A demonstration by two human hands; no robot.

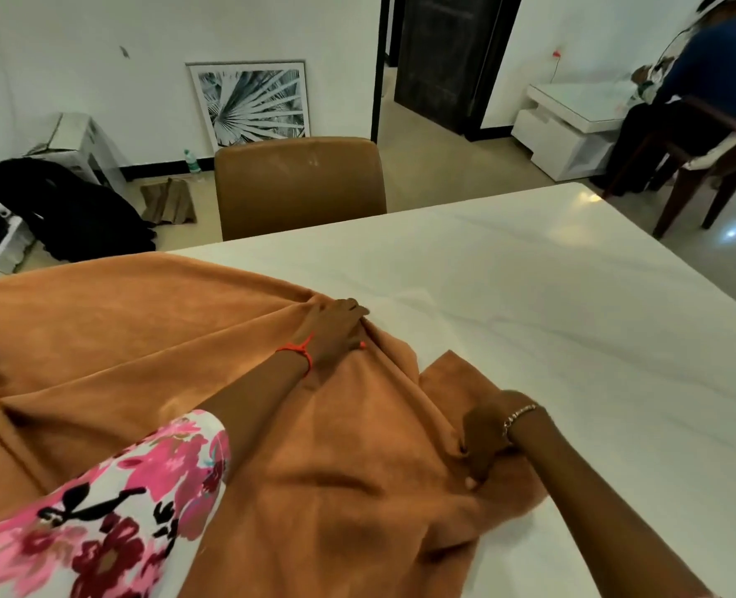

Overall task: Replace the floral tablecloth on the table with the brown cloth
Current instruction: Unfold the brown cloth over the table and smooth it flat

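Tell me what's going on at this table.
A person is laying the brown cloth over the white table. The left hand grips a fold at the cloth's far edge, and the right hand pinches a bunched part nearer. The cloth is rumpled and covers only the table's left side; the right side is bare. No floral tablecloth shows.

Tan chair [299,183]; framed leaf print [252,103]; black bag [68,207]

White walls, tan chair [299,183], framed print [252,103] leaning, dark doorway [448,58].
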